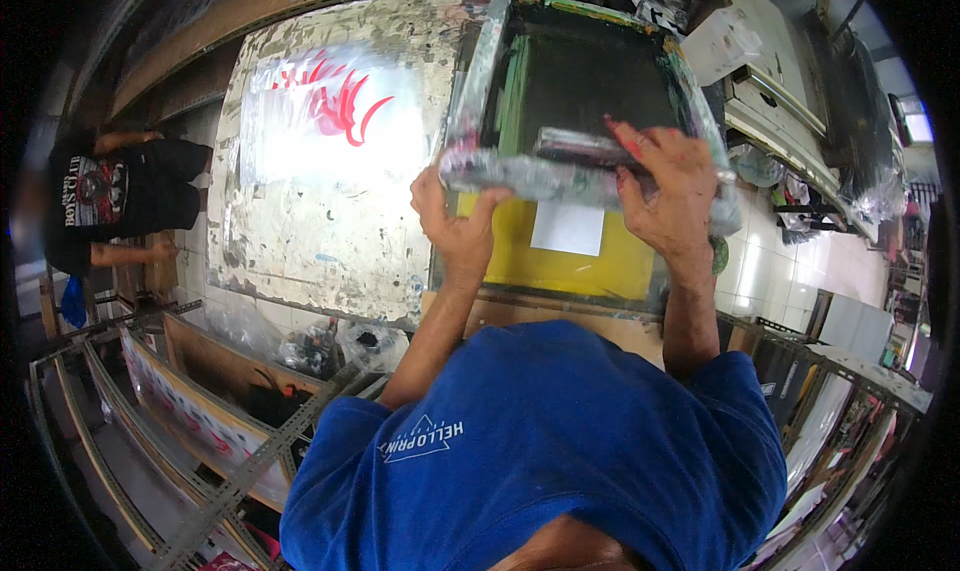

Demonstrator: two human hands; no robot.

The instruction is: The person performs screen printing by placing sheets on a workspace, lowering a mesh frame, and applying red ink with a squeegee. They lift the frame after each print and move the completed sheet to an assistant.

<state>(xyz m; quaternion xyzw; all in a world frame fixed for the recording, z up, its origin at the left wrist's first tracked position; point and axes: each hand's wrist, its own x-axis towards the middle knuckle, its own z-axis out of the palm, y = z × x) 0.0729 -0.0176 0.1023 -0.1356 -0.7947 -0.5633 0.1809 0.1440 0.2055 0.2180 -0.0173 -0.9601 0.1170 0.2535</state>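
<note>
A screen-printing frame [540, 174] with dark mesh [600, 71] is tilted, its near edge raised above a yellow printing surface [505, 253]. My left hand [455, 216] is closed on the near left corner of the frame. At the near right, my right hand [675, 186], its fingers stained red, is closed around the right end of a squeegee [580, 144] lying along the near side of the mesh; motion blurs the squeegee a little. A white sheet of paper [567, 229] rests on the yellow surface, partly hidden under the frame.
Left of the frame, a paint-spattered board [300, 261] carries a shiny sheet with red marks [345, 121]. Another person in dark clothes [130, 196] stands at far left. Metal racks [230, 491] fill the lower left, and a white box [720, 46] sits beyond the frame.
</note>
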